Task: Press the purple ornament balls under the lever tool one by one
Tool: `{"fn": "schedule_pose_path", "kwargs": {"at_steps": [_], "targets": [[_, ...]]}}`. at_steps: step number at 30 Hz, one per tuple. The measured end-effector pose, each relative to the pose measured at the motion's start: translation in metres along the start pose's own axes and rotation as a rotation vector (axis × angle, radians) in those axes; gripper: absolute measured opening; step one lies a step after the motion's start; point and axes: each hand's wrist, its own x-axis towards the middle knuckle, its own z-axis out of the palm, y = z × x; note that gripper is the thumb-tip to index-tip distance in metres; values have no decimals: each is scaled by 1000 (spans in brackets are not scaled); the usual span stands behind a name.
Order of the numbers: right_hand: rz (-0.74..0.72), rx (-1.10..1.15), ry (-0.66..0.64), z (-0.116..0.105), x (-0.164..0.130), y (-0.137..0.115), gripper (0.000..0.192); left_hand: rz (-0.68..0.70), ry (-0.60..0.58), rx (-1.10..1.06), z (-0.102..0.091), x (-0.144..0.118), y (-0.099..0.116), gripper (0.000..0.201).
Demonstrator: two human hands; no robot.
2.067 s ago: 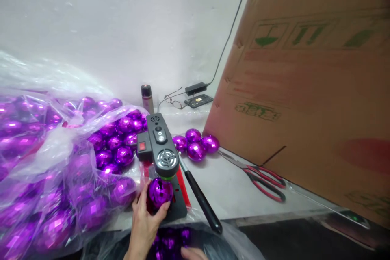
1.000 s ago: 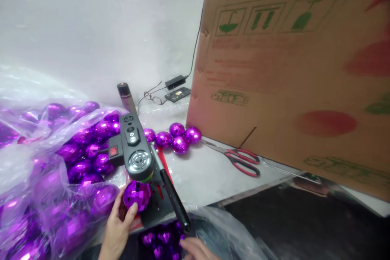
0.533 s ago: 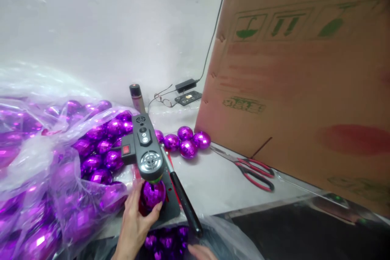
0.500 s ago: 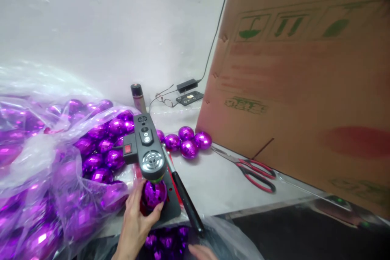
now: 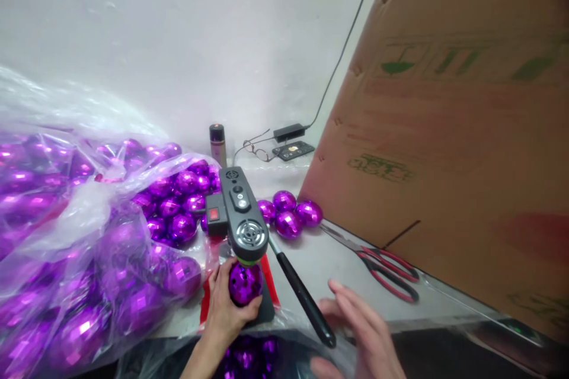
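Nearest, below the fingers of both hands, shiny purple balls lie in a clear plastic bag. The right hand is open, fingers loosely bent and holding nothing, just beside the long black grip of a metal lever; whether they touch it I cannot tell. The left hand grips a round, shiny purple faceted ball between thumb and fingers, directly under the head of a black machine with a red switch. Left of these fingers bulges a large translucent plastic bag of similar balls. Beyond the right fingers, red-and-black-handled metal scissors rest on the white desk, before a tall brown cardboard box. Beyond the left fingers are four loose purple balls, then a dark-capped cylindrical can, thin-framed eyeglasses and a black power adapter.
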Motion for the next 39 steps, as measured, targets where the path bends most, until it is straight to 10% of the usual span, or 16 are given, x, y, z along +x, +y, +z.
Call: {"fn": "schedule_pose_path", "kwargs": {"at_steps": [8, 18, 39], "targets": [[-296, 113, -72, 30, 97, -36, 28, 41, -93, -2, -4, 4, -4, 77], [-234, 165, 244, 70, 85, -39, 48, 173, 48, 83, 21, -10, -7, 75], [-219, 219, 381, 84, 80, -35, 51, 384, 10, 289, 14, -3, -34, 75]]}}
